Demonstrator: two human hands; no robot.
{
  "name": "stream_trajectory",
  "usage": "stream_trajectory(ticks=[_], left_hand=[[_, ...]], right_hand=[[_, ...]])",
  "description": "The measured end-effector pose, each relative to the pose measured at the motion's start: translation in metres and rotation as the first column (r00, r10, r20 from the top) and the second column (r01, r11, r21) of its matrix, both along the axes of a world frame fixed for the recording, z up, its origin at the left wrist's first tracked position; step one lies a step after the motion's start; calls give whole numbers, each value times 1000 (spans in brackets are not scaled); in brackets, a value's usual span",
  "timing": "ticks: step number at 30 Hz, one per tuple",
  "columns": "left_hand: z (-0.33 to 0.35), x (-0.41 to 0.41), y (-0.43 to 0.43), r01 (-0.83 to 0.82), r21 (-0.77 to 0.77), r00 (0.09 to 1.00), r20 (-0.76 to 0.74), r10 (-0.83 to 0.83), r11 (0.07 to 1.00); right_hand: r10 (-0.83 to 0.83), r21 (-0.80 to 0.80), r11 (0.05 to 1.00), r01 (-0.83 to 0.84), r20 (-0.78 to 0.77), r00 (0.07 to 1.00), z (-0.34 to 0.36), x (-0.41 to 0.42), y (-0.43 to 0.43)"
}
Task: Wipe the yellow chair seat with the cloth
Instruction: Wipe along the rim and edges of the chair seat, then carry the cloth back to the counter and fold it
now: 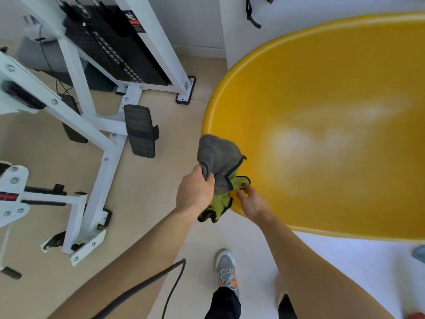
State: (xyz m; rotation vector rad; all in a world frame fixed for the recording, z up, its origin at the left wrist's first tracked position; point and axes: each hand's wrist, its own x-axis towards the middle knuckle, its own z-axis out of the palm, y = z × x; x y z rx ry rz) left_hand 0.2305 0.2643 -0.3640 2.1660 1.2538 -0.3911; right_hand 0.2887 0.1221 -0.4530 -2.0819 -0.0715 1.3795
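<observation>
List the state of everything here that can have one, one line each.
cloth, bunched up, grey and green, held at the seat's rim.
left hand, grips the cloth.
right hand, fingertips at the cloth's green corner; cannot tell whether it pinches.
yellow chair seat, pale patches on its surface; the cloth is only at its edge.

- The seat (322,100) runs off my right edge, and whatever carries it is hidden underneath.
- The left hand (195,192) gripping the cloth (217,157) hides part of it from me.
- The right hand (251,203) blurs at its fingertips by the cloth's green edge; I can't tell whether they pinch it.
- The machine (108,171) is cut off at the top and left; its label (135,21) is too small to read.
- A red thing (415,316) is clipped by the bottom right corner; I can't identify it.
</observation>
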Motion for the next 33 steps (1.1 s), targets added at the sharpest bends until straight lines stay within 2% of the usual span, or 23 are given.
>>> stream_trajectory(ticks=[1, 2, 4, 6, 8, 11, 13, 15, 18, 19, 21, 23, 24, 25, 26, 28, 33], left_hand=[[16, 2, -2, -17, -53, 997, 71, 21, 998], [33, 4, -7, -10, -107, 991, 129, 24, 994], [69, 6, -23, 18, -245, 977, 210, 35, 969], [104, 2, -41, 7, -426, 962, 249, 109, 905], [135, -3, -56, 12, -570, 952, 258, 165, 822], [177, -3, -78, 83, -635, 969, 231, 86, 768], [204, 4, -94, 118, -636, 979, 205, 19, 763], [230, 14, -109, 139, -596, 979, 202, -20, 791], [271, 30, -134, 122, -486, 971, 239, -3, 866], [286, 34, -143, 150, -411, 955, 296, -24, 899], [314, 42, -159, 273, -124, 881, 431, -197, 954], [336, 50, -175, 380, 92, 779, 504, -372, 920], [346, 54, -181, 396, 88, 757, 533, -379, 914], [355, 59, -187, 382, 16, 760, 563, -324, 924], [362, 63, -193, 353, -107, 773, 593, -225, 929], [374, 69, -204, 319, -344, 797, 601, -54, 883], [384, 82, -226, 403, -377, 813, 566, -137, 834]], right_hand=[[-152, 71, 985, 159, -92, 984, 23, -1, -1], [-298, 111, 938, 329, -229, 926, 47, -4, -4], [-478, 146, 794, 590, -450, 754, 92, -6, -16], [-512, 206, 649, 732, -593, 621, 131, -3, -35], [-487, 283, 561, 778, -648, 586, 170, 3, -58], [-519, 383, 516, 766, -572, 635, 216, 19, -94], [-588, 389, 503, 771, -500, 636, 247, 28, -116], [-627, 402, 513, 759, -428, 651, 279, 37, -133], [-627, 453, 499, 739, -400, 668, 325, 49, -152], [-617, 479, 496, 724, -392, 683, 341, 53, -157], [-594, 533, 506, 678, -355, 722, 371, 60, -167], [-580, 580, 505, 639, -320, 749, 399, 66, -177], [-576, 600, 498, 625, -309, 756, 411, 70, -182], [-582, 616, 493, 615, -292, 759, 420, 74, -188], [-600, 624, 491, 607, -262, 756, 428, 78, -196], [-631, 637, 512, 576, -175, 755, 441, 83, -210], [-584, 684, 564, 462, -65, 809, 461, 87, -235]])
